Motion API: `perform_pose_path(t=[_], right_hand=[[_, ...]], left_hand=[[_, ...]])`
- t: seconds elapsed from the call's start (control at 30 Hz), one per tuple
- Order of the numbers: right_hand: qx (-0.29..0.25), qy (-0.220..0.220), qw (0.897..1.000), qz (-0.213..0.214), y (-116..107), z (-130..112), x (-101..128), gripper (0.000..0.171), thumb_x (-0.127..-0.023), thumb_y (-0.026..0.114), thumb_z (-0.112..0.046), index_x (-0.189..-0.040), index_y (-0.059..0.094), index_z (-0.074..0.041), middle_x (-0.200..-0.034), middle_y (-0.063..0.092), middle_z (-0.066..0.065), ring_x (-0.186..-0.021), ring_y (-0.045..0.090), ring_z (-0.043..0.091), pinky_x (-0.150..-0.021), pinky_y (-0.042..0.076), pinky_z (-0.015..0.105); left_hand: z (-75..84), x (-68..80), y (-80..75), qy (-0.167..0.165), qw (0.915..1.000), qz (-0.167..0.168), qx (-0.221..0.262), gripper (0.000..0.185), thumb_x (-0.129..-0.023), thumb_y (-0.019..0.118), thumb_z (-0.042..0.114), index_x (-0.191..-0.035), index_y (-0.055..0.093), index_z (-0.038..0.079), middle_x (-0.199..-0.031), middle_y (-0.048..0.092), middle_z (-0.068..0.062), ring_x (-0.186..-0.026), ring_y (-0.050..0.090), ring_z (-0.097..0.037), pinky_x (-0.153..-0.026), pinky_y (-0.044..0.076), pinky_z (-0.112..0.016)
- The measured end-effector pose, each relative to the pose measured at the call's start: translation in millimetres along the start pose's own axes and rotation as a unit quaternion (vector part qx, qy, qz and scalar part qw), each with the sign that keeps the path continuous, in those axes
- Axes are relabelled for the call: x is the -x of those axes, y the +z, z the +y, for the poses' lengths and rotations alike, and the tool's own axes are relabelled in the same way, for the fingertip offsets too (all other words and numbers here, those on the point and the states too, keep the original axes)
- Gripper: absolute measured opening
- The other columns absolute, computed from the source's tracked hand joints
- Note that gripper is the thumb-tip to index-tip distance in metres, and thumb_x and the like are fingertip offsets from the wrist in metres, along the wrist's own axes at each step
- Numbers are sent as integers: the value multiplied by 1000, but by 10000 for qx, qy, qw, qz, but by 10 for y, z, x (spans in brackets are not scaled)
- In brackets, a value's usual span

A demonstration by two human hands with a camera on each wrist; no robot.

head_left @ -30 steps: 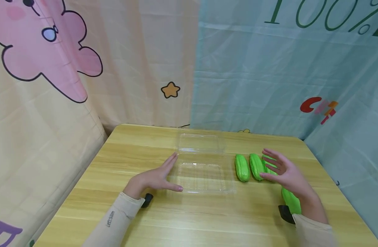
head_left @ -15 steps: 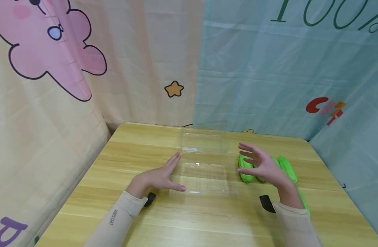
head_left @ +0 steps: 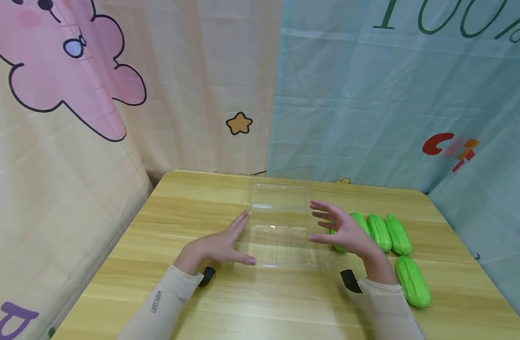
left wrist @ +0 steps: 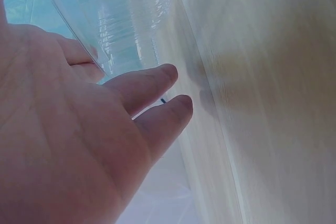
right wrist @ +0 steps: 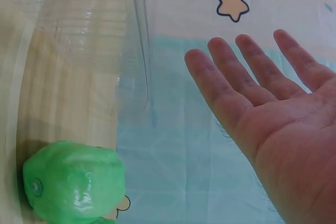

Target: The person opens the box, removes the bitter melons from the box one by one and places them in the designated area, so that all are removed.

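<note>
Both hands hold nothing, fingers straight: the left hand (head_left: 219,245) rests beside the clear plastic box (head_left: 281,236), the right hand (head_left: 346,231) hovers between box and green gourds (head_left: 380,232).

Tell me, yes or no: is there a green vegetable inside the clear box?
No: the clear box holds nothing, and all four green vegetables lie on the table to its right.

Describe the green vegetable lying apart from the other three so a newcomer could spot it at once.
Start at the wooden table, then go to its right side, past the clear plastic box and the right hand. Three green vegetables lie in a row there. The lone green vegetable lies by itself nearer the person, beside the right sleeve.
</note>
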State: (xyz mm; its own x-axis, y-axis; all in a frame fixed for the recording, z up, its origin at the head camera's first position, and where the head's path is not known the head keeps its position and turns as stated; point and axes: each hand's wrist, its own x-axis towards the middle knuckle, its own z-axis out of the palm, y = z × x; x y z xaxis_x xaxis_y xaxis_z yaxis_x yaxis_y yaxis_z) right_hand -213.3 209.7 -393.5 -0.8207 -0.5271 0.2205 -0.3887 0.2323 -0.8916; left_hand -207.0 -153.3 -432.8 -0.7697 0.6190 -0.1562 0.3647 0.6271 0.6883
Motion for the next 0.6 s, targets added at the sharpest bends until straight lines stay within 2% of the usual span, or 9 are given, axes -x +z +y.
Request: perform_pose_path(t=[0.27, 0.4, 0.5, 0.6], right_hand=[[-98, -43, 9998, -166, 122, 29, -56, 83, -83, 84, -9, -153, 40, -13, -155, 40, 10, -141, 38, 37, -110, 35, 56], [-15, 13, 9999, -114, 137, 7, -61, 82, -84, 84, -10, -153, 40, -13, -155, 40, 11, -141, 38, 39, -111, 35, 56], [189, 86, 9998, 38, 146, -10, -65, 80, -84, 84, -14, -152, 41, -13, -154, 41, 12, -140, 39, 40, -111, 35, 57], [794, 97, 9962, 343, 168, -14, -70, 77, -85, 85, -24, -150, 46, -13, -151, 46, 11, -137, 44, 38, -109, 37, 57]], left_hand=[[-11, 49, -7, 33, 10000, 34, -17, 128, -82, 77, 59, -161, -13, 13, -166, -21, -5, -151, -7, -28, -119, 17, -50], [-27, 56, -3, 45, 9999, 96, -117, 128, -82, 76, 61, -161, -12, 13, -166, -20, -4, -151, -7, -27, -120, 14, -51], [-40, 66, -5, 78, 9988, 209, -432, 128, -81, 74, 65, -161, -10, 10, -167, -16, -6, -152, -9, -30, -120, 5, -51], [-41, 78, -13, 129, 9962, 324, -794, 128, -80, 71, 70, -161, -6, 7, -167, -12, -8, -151, -12, -34, -120, -4, -51]])
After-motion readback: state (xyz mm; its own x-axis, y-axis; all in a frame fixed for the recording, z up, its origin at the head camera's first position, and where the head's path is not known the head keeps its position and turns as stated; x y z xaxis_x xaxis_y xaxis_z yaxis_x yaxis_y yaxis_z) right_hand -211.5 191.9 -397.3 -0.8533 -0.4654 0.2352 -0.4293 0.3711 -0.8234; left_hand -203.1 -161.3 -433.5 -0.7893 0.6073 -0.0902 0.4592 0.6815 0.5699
